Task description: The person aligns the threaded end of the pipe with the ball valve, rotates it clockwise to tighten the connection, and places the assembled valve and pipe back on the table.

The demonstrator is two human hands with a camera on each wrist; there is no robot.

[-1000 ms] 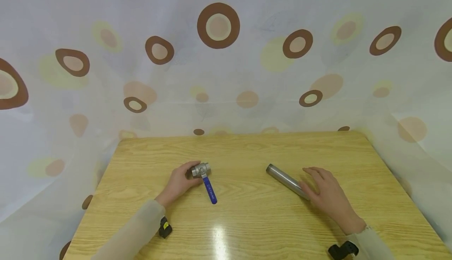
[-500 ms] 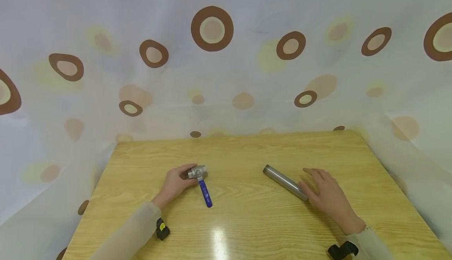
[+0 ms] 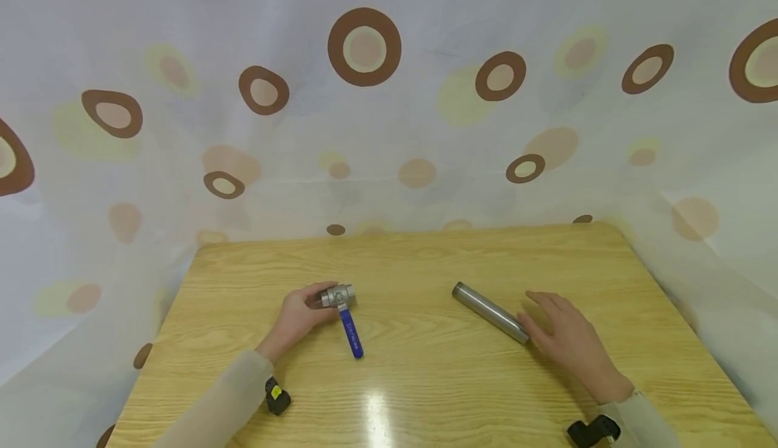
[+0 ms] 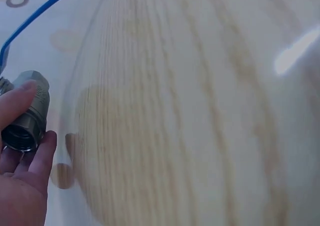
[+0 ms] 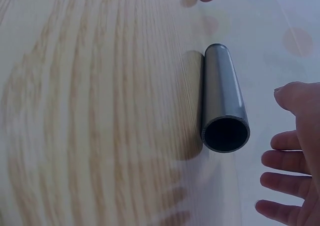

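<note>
A metal ball valve with a long blue lever handle is held in my left hand, toward the left of the wooden table. In the left wrist view, the thumb lies on the valve's body while the fingers support it from below; its open end faces the camera. A plain steel pipe lies slantwise on the table to the right. Beside its near end is my right hand, fingers spread and holding nothing. From the right wrist view, a gap separates this hand from the pipe.
The wood-grain table meets a pale wall covering with brown and yellow spots at the back and both sides. A black wrist device sits on the left sleeve, another black device on the right one.
The head view has shifted a little, so the scene sits farther left. My right hand has moved slightly right, away from the pipe. My left hand keeps its hold on the ball valve.
</note>
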